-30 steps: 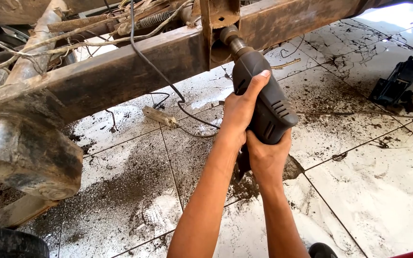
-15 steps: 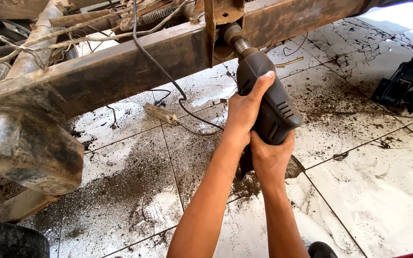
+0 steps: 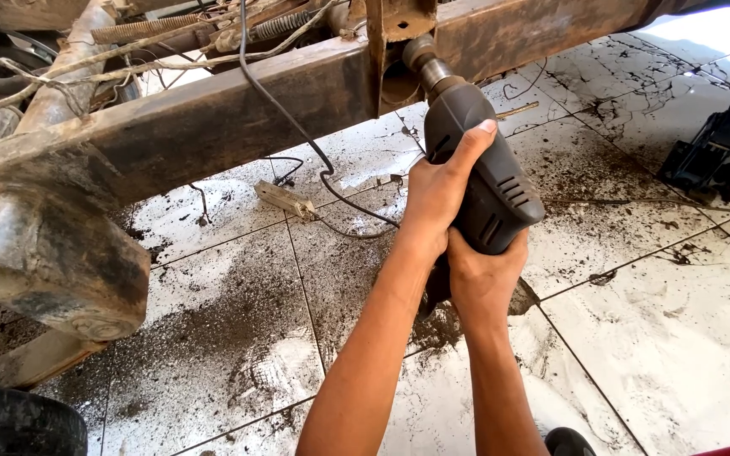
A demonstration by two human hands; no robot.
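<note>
both hands clamp a dark power drill (image 3: 479, 165): left hand (image 3: 436, 190) wraps its body, right hand (image 3: 483, 274) grips the handle below, its nose pressed against a rusty frame beam (image 3: 238, 114).

There are no boxes, packs, labels, signs or screens here (not one on the floor, and not one on the metal). Nothing shows a sticker or a tag that can be made out.
</note>
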